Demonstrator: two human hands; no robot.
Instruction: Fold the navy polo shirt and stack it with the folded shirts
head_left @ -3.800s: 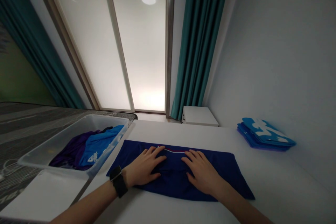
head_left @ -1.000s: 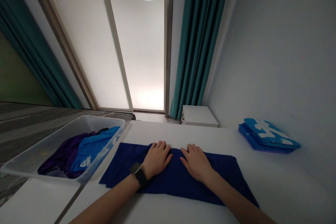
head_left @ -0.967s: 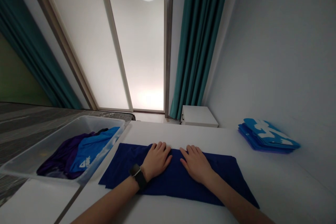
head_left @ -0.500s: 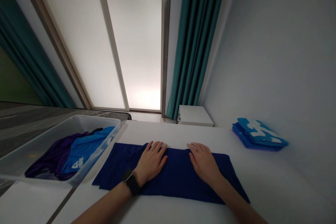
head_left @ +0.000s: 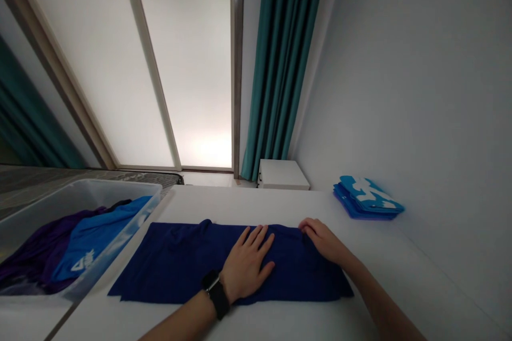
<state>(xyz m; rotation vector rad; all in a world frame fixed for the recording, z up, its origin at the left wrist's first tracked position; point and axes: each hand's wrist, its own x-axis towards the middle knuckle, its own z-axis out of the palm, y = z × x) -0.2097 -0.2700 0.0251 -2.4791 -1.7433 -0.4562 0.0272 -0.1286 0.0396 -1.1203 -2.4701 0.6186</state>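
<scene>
Left hand (head_left: 250, 265) presses navy garment (head_left: 176, 261); logo (head_left: 80, 265) on blue shirt (head_left: 102, 228) unreadable.

No lettering reads clearly — only a blurred white logo (head_left: 80, 265) on the light-blue garment (head_left: 102, 226) in the bin (head_left: 120, 184).

Navy cloth (head_left: 180, 264), teal curtain (head_left: 276, 64), blue/white folded stack (head_left: 366, 197).
</scene>
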